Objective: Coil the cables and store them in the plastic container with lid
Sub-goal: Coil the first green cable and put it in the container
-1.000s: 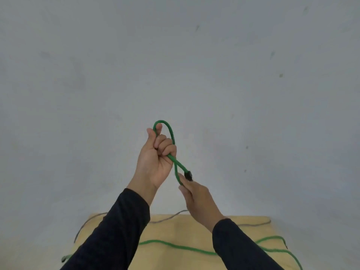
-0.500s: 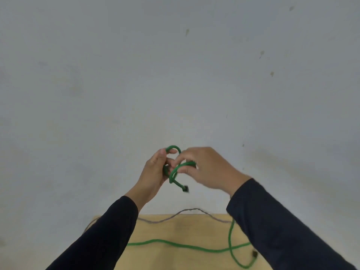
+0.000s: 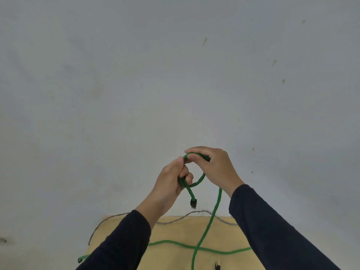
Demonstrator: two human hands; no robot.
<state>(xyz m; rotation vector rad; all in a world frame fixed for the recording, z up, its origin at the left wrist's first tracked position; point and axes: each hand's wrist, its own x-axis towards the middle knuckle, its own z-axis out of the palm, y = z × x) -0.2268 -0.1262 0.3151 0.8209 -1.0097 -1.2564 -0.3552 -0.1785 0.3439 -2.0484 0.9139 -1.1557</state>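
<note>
Grey wall (image 3: 136,84) fills most of the view, plain with a few small dark marks; no writing can be read anywhere. Below it stands a light wooden table (image 3: 175,258), whose far edge lies close against the wall and whose left edge is visible beside the floor. Both arms in dark sleeves reach forward and up, in front of the wall, well above the table. The left hand (image 3: 171,184) is raised with fingers curled, gripping the green cable (image 3: 209,225) where two strands cross at the bottom of a small loop. The right hand (image 3: 214,166) is just beside it, knuckles up, and pinches the top of the same loop between thumb and forefinger. The short end with its dark plug (image 3: 193,203) hangs free under the left hand. The long part of the cable drops to the table and crosses itself there. A thin grey cable (image 3: 175,221) lies along the far edge of the table.
</note>
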